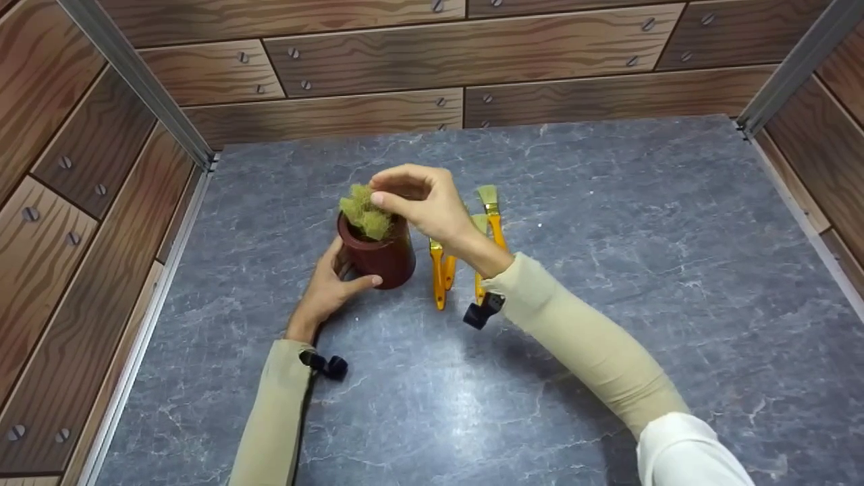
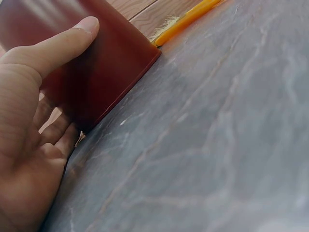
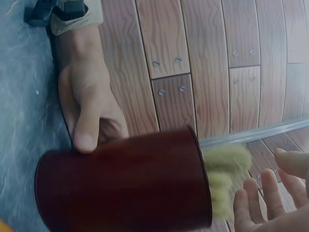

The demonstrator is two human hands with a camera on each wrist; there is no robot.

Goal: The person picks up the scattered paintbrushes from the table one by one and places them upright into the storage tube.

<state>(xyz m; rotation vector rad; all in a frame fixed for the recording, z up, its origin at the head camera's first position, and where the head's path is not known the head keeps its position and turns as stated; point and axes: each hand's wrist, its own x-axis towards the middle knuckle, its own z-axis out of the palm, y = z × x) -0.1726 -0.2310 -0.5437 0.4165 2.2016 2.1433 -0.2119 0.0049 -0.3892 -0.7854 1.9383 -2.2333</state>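
A dark red cylindrical cup (image 1: pixel 381 262) stands on the table with several brushes in it. Only their pale greenish bristles (image 1: pixel 370 217) show above the rim; the handles are hidden inside. My left hand (image 1: pixel 326 289) holds the cup low on its side. In the left wrist view the thumb (image 2: pixel 82 36) presses the cup wall and the fingers reach behind it. Over the bristles is my right hand (image 1: pixel 432 206), fingers loosely bent. The right wrist view shows those fingers (image 3: pixel 272 193) spread beside the bristles, with nothing held.
Several paintbrushes with orange handles (image 1: pixel 438 277) lie right of the cup, partly under the right wrist. One paintbrush (image 1: pixel 495 223) points its bristles toward the back. Wood-patterned walls (image 1: pixel 378 57) enclose the grey marbled table (image 1: pixel 641 236) at the back and sides.
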